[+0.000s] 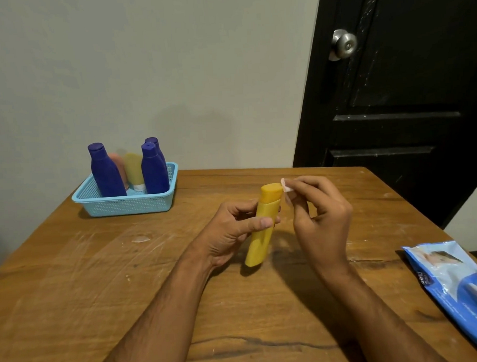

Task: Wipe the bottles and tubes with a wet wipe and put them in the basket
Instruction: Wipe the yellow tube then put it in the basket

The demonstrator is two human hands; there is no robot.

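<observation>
Upper left of frame: light blue perforated basket (129, 204) on wooden table (99, 269), near the far edge against the wall. Inside basket, standing upright: three dark blue bottles (106, 173), one at the left, two at the right with one partly hidden behind the other; between them an orange tube (119, 164) and a yellow tube (134, 169), cap ends down, both blurred. Centre of frame: left hand (228, 233), fingers curled around yellow bottle (262, 226), thumb pressed across its front face at mid-height. Bottle tilted, darker yellow cap (270, 191) uppermost and leaning toward upper right, base raised just above the tabletop with shadow beneath. Just right of the cap: small white wet wipe (287, 187), bunched, pinched between thumb and fingertips of right hand (321, 218), touching or nearly touching the cap edge; exact contact not discernible. Remaining right-hand fingers loosely curled, palm turned toward the bottle. Both forearms bare, entering from bottom of frame. Lower right of frame: blue and white wet wipe pack (455, 286) lying flat at the table's right edge, partly cut off. Upper right of frame: black panelled door (406, 105) with round metal knob (344, 43).
</observation>
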